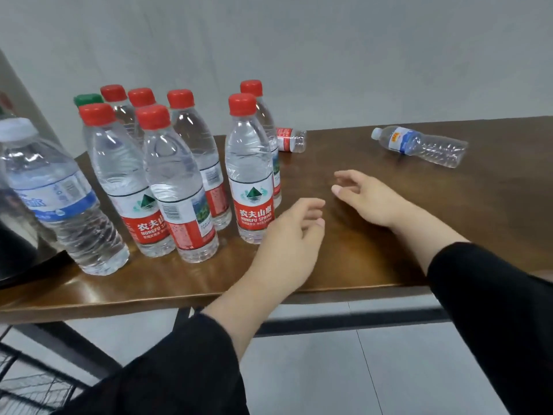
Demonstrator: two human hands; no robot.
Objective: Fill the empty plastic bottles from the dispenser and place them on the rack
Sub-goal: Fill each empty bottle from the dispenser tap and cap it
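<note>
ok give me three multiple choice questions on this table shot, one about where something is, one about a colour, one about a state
1. Where does the blue-labelled bottle with the white cap lie?
A. among the upright bottles
B. alone on the table, far right
C. on the floor

2. What colour is the cap at the back left of the upright group?
A. green
B. yellow
C. black

3. What are the left hand and right hand doing?
A. both grip bottles
B. one twists a cap
C. both hold nothing, fingers loosely curled

Answers: 1 B, it lies on its side apart from the group. 2 A, one green cap among red ones. 3 C, neither hand grips anything.
</note>
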